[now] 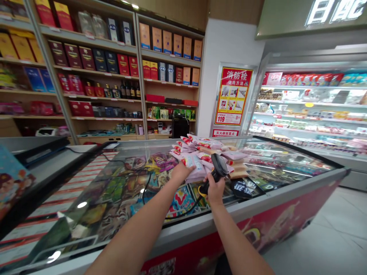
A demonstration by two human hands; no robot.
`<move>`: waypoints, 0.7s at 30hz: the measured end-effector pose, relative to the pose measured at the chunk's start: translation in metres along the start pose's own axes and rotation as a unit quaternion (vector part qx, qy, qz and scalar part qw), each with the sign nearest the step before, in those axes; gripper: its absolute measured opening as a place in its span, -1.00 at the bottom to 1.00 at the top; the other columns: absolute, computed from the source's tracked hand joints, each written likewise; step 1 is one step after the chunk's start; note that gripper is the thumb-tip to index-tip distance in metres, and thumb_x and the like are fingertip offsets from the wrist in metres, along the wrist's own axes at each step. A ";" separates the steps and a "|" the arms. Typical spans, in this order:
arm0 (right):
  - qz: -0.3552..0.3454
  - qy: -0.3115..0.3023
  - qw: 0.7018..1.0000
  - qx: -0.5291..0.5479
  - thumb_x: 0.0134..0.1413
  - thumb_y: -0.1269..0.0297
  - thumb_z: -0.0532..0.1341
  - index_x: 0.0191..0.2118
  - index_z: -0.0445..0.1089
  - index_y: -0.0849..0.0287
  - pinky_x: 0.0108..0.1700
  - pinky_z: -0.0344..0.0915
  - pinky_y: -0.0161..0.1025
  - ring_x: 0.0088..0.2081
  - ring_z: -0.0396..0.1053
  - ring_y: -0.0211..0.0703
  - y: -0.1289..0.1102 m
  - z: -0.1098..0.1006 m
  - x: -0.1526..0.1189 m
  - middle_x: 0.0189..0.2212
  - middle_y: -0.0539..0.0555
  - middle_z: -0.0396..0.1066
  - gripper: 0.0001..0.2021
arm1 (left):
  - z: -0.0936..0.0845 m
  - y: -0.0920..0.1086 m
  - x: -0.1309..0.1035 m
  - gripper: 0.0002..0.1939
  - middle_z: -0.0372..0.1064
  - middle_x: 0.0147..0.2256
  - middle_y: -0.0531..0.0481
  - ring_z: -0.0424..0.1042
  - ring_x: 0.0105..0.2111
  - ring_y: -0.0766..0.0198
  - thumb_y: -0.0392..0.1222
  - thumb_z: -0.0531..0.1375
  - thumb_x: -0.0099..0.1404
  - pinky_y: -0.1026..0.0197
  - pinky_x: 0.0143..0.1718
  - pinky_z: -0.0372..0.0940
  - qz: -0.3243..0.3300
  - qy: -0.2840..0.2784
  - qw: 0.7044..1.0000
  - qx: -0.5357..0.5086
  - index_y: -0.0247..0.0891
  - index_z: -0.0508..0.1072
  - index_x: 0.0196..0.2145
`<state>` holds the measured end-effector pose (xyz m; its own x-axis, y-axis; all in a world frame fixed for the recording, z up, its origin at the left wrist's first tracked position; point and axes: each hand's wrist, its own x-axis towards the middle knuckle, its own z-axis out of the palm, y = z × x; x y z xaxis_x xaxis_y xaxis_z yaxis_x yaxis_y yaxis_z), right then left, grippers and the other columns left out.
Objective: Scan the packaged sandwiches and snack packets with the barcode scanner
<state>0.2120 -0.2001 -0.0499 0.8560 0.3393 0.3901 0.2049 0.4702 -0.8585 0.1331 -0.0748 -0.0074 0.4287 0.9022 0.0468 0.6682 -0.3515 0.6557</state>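
Observation:
My right hand (215,188) is wrapped round the handle of a black barcode scanner (219,166) with yellow trim near its base. The scanner's head is raised over a heap of packets. My left hand (181,172) grips a pink-and-white packet (192,163) at the heap's near left side, thumb on top and the other fingers partly hidden. Behind it, more pink packets with red print (210,143) lie piled on the freezer's glass lid (134,144). Tan packets (239,170) stick out at the right of the pile.
Under the glass of the chest freezer lie colourful bags (114,189). A black packet (246,188) rests right of the scanner. The scanner's dark cable (146,187) trails left over the lid. Shelves of boxed bottles (99,61) stand behind, and a lit chiller (309,110) is at right.

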 end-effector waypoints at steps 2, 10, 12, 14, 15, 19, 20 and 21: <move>0.007 -0.004 1.000 0.004 -0.13 0.10 0.29 -0.31 0.30 0.19 -0.41 0.30 -0.18 -0.61 0.32 -0.15 0.002 0.000 0.001 -0.67 -0.07 0.34 -0.69 | 0.003 0.006 0.001 -0.37 0.46 -0.02 -0.33 0.45 -0.01 -0.07 0.16 0.29 0.11 0.16 -0.14 0.29 -0.009 0.001 1.000 0.013 -0.35 0.40 0.00; 0.017 -0.015 1.000 0.004 -0.10 0.13 0.29 -0.31 0.31 0.20 -0.37 0.32 -0.17 -0.58 0.35 -0.14 0.007 0.000 0.000 -0.65 -0.05 0.36 -0.72 | -0.011 0.012 -0.019 -0.54 0.48 -0.07 -0.30 0.47 -0.06 -0.06 0.03 0.30 0.13 0.15 -0.17 0.28 0.041 0.051 0.992 0.106 -0.30 0.42 -0.09; 0.017 -0.016 1.000 0.006 -0.09 0.13 0.29 -0.31 0.31 0.19 -0.38 0.31 -0.17 -0.58 0.34 -0.14 0.007 0.000 -0.001 -0.65 -0.05 0.37 -0.72 | -0.007 0.013 -0.021 -0.58 0.48 -0.08 -0.29 0.47 -0.05 -0.04 -0.02 0.28 0.17 0.14 -0.13 0.27 0.065 0.063 0.991 0.101 -0.29 0.39 -0.08; 0.016 -0.018 1.000 0.008 -0.09 0.13 0.29 -0.32 0.31 0.19 -0.38 0.31 -0.17 -0.58 0.34 -0.15 0.006 0.001 -0.001 -0.65 -0.05 0.37 -0.73 | -0.002 0.015 -0.020 -0.53 0.48 -0.09 -0.28 0.47 -0.05 -0.03 -0.03 0.27 0.18 0.15 -0.12 0.27 0.067 0.062 0.993 0.068 -0.30 0.33 -0.02; 0.016 -0.019 1.000 0.008 -0.10 0.13 0.29 -0.32 0.30 0.19 -0.38 0.31 -0.18 -0.58 0.34 -0.15 0.006 0.001 -0.001 -0.64 -0.05 0.37 -0.73 | 0.001 0.017 -0.018 -0.48 0.48 -0.09 -0.29 0.47 -0.04 -0.02 -0.03 0.29 0.17 0.15 -0.12 0.27 0.061 0.059 0.995 0.046 -0.31 0.29 0.01; 0.022 -0.020 0.999 0.011 -0.14 0.13 0.30 -0.36 0.29 0.18 -0.43 0.30 -0.19 -0.60 0.32 -0.17 0.004 0.003 -0.002 -0.65 -0.06 0.36 -0.72 | 0.011 0.018 -0.004 -0.32 0.47 -0.08 -0.34 0.46 -0.04 -0.07 -0.18 0.43 -0.04 0.14 -0.11 0.29 0.013 0.040 0.997 -0.061 -0.39 0.29 0.01; 0.024 -0.020 0.999 0.015 -0.15 0.12 0.31 -0.36 0.29 0.17 -0.45 0.30 -0.20 -0.61 0.31 -0.17 0.004 0.003 -0.002 -0.66 -0.06 0.35 -0.72 | 0.013 0.017 0.001 -0.34 0.48 -0.10 -0.34 0.47 -0.05 -0.08 -0.23 0.45 -0.11 0.13 -0.12 0.30 -0.006 0.034 0.993 -0.110 -0.40 0.34 -0.05; 0.026 -0.022 0.999 0.019 -0.15 0.12 0.31 -0.36 0.29 0.17 -0.45 0.30 -0.21 -0.61 0.31 -0.18 0.005 0.003 -0.002 -0.66 -0.07 0.34 -0.72 | 0.014 0.014 0.005 -0.40 0.49 -0.14 -0.32 0.48 -0.09 -0.08 -0.26 0.46 -0.15 0.12 -0.14 0.32 -0.023 0.026 0.985 -0.168 -0.39 0.38 -0.14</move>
<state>0.2099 -0.1956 -0.0535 0.8428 0.3993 0.3609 0.1419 0.4819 -0.8646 0.1528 -0.0787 -0.0082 0.3648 0.9300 0.0444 0.4440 -0.2157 0.8697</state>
